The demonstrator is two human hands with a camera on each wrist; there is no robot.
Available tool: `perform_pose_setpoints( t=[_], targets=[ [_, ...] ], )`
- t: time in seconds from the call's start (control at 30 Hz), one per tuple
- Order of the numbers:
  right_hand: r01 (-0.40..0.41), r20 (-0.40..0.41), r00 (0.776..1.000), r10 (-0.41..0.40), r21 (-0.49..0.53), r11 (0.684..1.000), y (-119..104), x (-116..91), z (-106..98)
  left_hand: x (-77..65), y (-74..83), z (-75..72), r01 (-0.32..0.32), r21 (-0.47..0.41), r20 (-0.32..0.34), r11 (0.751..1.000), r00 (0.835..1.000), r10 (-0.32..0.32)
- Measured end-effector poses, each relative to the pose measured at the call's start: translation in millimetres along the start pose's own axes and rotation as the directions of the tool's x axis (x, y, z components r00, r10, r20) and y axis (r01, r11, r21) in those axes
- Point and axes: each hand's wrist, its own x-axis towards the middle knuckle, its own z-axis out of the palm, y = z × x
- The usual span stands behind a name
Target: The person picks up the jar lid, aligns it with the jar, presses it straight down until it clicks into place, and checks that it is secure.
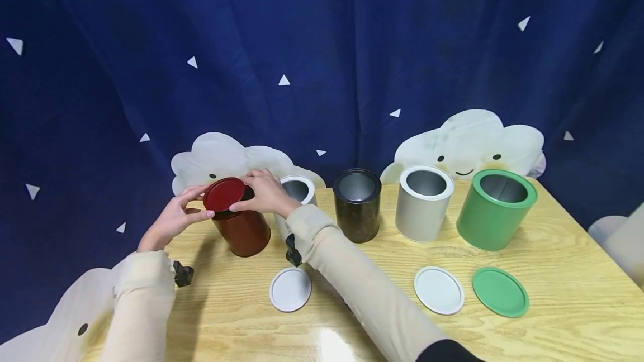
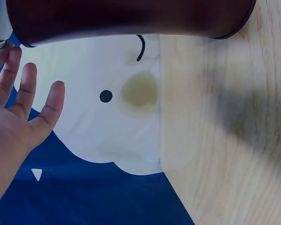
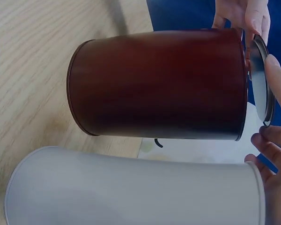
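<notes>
A round red lid is held tilted just above the mouth of a dark red can, which stands upright on the table. My left hand grips the lid's left edge, thumb toward the front. From the other side my right hand pinches the same lid between thumb and fingers. In the right wrist view the silvery underside of the lid faces the can, with a gap between them. The left wrist view has the left hand with several fingers spread, next to the can's rim.
To the right stand an open white can, a black can, another white can and a green can. In front lie a white lid, a second white lid and a green lid. A blue curtain hangs behind.
</notes>
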Motion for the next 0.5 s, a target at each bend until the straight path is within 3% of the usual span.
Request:
perform_pose_setpoints(
  t=[0.5],
  targets=[
    [-0.021, 0.047, 0.999, 0.026, -0.114, 0.993, 6, 7, 7, 9.1, -14.7, 3.1, 0.093, -0.016, 0.051, 0.996, 0.994, -0.092]
  ],
)
